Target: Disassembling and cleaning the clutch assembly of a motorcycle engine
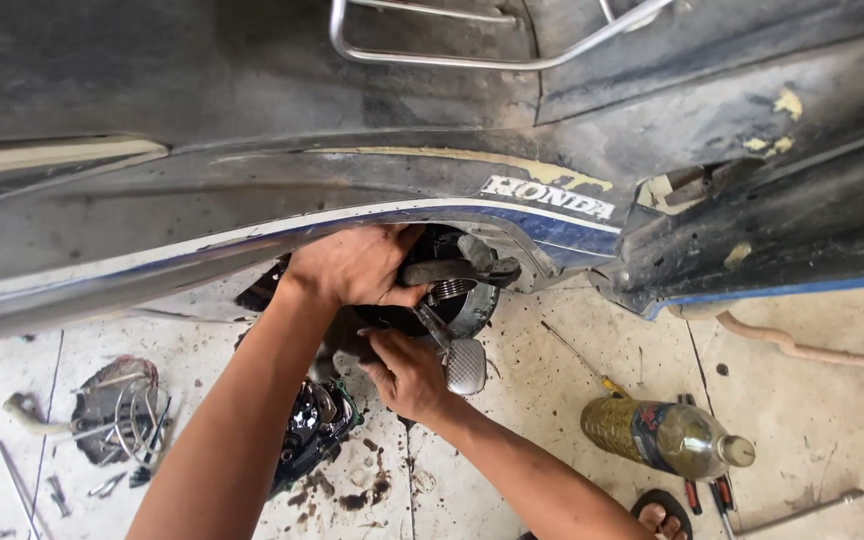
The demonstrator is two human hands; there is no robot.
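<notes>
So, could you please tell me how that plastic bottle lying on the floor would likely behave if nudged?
The plastic bottle lies on its side on the tiled floor, so it would probably roll. It looks largely full, so likely fairly heavy.

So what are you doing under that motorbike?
A person reaches both hands under a dark, scuffed motorbike body. The left hand presses against a round engine opening with a coiled spring inside, and the right hand rests just below, beside a metal pedal. On the stained floor lie a removed part with wires, a screwdriver and a plastic bottle on its side.
</notes>
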